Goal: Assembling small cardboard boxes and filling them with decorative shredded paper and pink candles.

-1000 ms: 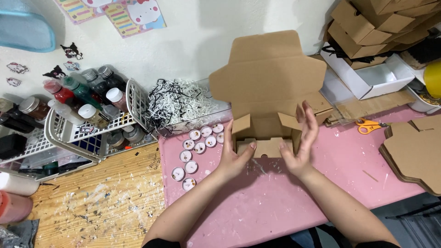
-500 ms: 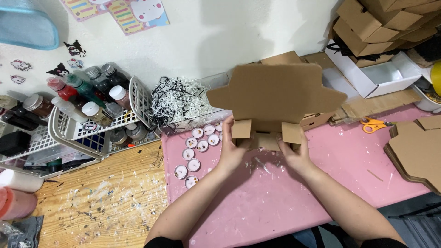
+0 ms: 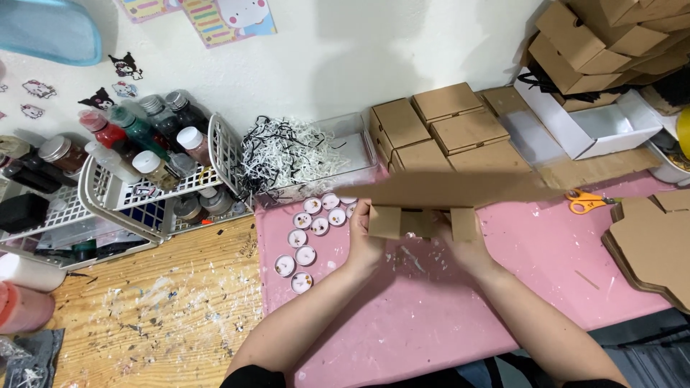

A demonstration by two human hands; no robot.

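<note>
The box blank [image 3: 453, 190] sits on the pink mat [image 3: 431, 316], just right of the candles [image 3: 309, 233]. Your left hand [image 3: 365, 241] and right hand [image 3: 471, 248] have fingers closed on its side flaps. Judge it light, thin and easily creased; grip near the folds.

Brown cardboard box [image 3: 445, 194] over a paint-flecked pink mat [image 3: 445, 309], beside orange-handled scissors [image 3: 586, 201].

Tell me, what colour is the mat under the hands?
Pink mat, with white paint specks, seen in the head view.
</note>
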